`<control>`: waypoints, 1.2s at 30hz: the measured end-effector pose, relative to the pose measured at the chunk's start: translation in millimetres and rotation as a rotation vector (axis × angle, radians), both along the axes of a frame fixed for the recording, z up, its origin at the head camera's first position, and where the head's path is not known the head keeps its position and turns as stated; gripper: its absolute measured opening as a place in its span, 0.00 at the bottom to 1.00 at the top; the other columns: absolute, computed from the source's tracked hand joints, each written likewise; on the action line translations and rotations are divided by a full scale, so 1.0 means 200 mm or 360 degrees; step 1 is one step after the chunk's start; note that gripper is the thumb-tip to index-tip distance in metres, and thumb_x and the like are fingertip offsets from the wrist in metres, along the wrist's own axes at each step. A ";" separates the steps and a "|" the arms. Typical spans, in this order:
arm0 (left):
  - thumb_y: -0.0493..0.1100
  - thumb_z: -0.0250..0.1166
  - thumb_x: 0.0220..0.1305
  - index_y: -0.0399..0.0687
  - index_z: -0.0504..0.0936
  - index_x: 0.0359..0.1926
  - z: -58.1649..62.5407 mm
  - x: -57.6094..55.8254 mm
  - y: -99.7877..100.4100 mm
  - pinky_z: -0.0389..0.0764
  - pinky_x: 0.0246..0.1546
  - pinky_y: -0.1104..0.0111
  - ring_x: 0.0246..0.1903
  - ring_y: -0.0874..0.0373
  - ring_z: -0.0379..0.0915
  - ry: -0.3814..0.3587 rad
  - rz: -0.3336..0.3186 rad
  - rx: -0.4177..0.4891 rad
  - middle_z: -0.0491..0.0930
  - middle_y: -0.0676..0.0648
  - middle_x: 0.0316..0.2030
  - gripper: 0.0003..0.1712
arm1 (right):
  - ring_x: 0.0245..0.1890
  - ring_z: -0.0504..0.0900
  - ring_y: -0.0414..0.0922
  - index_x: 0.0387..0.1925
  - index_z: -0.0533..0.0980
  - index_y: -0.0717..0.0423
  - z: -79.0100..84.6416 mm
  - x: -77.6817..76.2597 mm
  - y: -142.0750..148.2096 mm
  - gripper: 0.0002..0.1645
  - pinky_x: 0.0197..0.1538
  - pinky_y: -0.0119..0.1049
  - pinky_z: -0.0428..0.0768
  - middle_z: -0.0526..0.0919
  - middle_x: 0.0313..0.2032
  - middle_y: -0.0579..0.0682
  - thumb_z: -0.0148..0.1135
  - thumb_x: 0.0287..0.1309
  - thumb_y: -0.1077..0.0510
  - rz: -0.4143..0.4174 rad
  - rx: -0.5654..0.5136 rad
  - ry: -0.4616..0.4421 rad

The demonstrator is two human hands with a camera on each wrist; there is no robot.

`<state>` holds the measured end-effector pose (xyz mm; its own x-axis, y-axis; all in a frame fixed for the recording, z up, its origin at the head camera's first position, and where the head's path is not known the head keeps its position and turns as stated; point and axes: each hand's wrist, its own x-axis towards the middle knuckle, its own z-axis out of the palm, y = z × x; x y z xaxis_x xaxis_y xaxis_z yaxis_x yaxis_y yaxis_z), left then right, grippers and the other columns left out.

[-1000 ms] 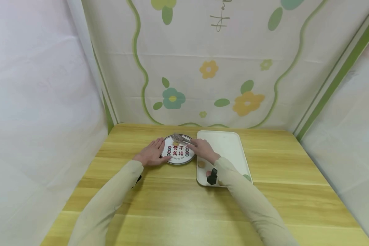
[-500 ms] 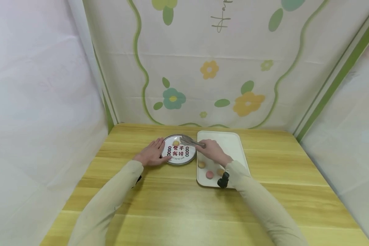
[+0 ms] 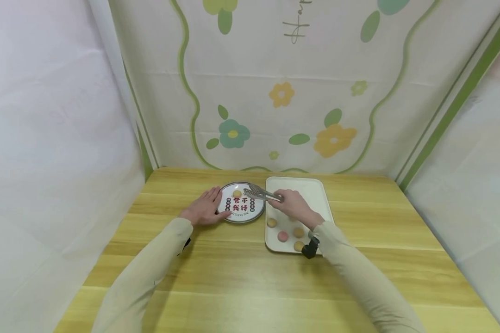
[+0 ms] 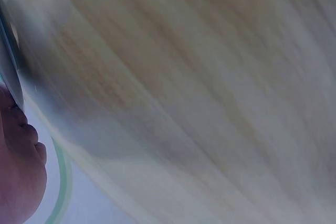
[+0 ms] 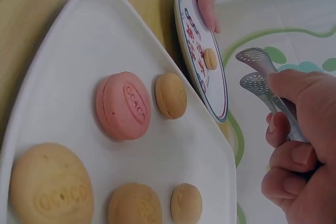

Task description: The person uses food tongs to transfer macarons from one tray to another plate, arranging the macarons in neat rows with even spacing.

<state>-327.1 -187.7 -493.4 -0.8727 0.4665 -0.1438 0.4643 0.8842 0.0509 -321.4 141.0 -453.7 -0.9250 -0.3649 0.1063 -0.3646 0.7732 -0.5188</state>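
In the head view, a round white plate (image 3: pixel 250 213) with red lettering lies on the table, one yellow macaron (image 3: pixel 237 194) near its far side. My left hand (image 3: pixel 203 209) rests at the plate's left rim, fingers extended and thumb spread along the near edge. Metal tongs (image 3: pixel 261 192) are gripped in my right hand (image 3: pixel 293 204); their perforated ends are apart with nothing between them, over the plate's right part. Beneath that hand is a white tray (image 3: pixel 312 189) holding a pink macaron (image 5: pixel 123 106) and several yellow ones, such as the macaron (image 5: pixel 171 96) beside it.
The tray stands just right of the plate on a wooden table (image 3: pixel 216 277). A floral cloth (image 3: pixel 254 83) rises behind the table's far edge, with white cloth at both sides. Part of the tray is hidden under my right hand and forearm.
My right hand has drawn the tongs to the right, away from the macaron on the plate, and their ends now stand wider apart. My left hand has stayed in place.
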 end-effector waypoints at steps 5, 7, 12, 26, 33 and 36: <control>0.77 0.37 0.66 0.32 0.43 0.76 0.00 0.00 -0.01 0.45 0.78 0.53 0.77 0.41 0.37 0.0013 -0.0009 -0.0012 0.40 0.33 0.77 0.58 | 0.18 0.72 0.40 0.45 0.83 0.51 0.01 0.03 0.02 0.19 0.25 0.33 0.70 0.80 0.23 0.45 0.64 0.61 0.43 0.0009 -0.0003 -0.0019; 0.77 0.37 0.67 0.32 0.43 0.76 0.00 0.00 -0.01 0.45 0.78 0.53 0.77 0.41 0.36 0.0014 -0.0011 -0.0010 0.41 0.33 0.77 0.59 | 0.18 0.71 0.40 0.45 0.82 0.51 0.01 0.04 0.03 0.20 0.24 0.33 0.70 0.79 0.21 0.45 0.63 0.61 0.42 0.0027 0.0003 -0.0016; 0.78 0.35 0.66 0.33 0.42 0.76 0.00 0.01 0.00 0.44 0.78 0.53 0.78 0.42 0.35 -0.0005 -0.0002 -0.0013 0.39 0.34 0.77 0.59 | 0.18 0.71 0.39 0.43 0.82 0.51 0.03 0.09 0.09 0.19 0.24 0.33 0.70 0.77 0.19 0.42 0.62 0.62 0.41 0.0046 -0.0007 0.0009; 0.79 0.33 0.66 0.34 0.40 0.76 -0.01 0.00 0.00 0.43 0.78 0.54 0.78 0.43 0.34 -0.0014 0.0008 -0.0042 0.36 0.35 0.78 0.59 | 0.15 0.66 0.36 0.40 0.81 0.52 0.02 0.23 0.29 0.15 0.22 0.30 0.66 0.74 0.15 0.40 0.64 0.62 0.45 0.0055 0.0014 0.0178; 0.80 0.31 0.65 0.34 0.40 0.76 -0.01 -0.01 -0.01 0.43 0.78 0.54 0.78 0.43 0.32 -0.0034 -0.0002 -0.0047 0.37 0.35 0.78 0.60 | 0.13 0.63 0.34 0.45 0.80 0.53 0.00 0.27 0.38 0.18 0.18 0.28 0.63 0.72 0.15 0.40 0.62 0.64 0.44 0.0072 0.0032 0.0123; 0.80 0.30 0.64 0.35 0.40 0.76 -0.02 -0.01 -0.01 0.42 0.78 0.55 0.78 0.44 0.32 -0.0037 0.0006 -0.0049 0.36 0.36 0.78 0.60 | 0.13 0.62 0.34 0.43 0.80 0.51 0.00 0.29 0.40 0.17 0.18 0.28 0.62 0.71 0.15 0.39 0.62 0.64 0.44 0.0064 0.0046 0.0129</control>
